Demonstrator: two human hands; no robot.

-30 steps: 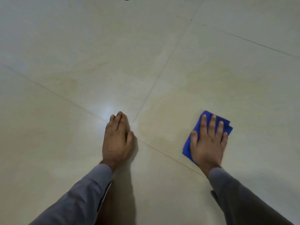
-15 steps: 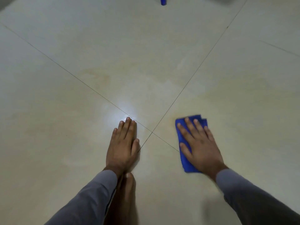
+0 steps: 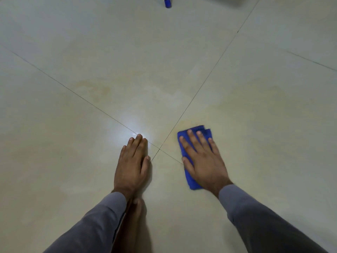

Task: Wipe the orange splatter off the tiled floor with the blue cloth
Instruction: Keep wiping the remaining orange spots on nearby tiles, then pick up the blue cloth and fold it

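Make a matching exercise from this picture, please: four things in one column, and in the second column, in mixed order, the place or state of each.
Things:
1. left hand
2. right hand
3. blue cloth
4. small blue object

Places or states:
A. at the top edge of the view, far from both hands
B. flat on the bare tile, fingers together
C. pressed to the floor under a hand
D. spread flat on top of the cloth

Pairs: 1-B, 2-D, 3-C, 4-A
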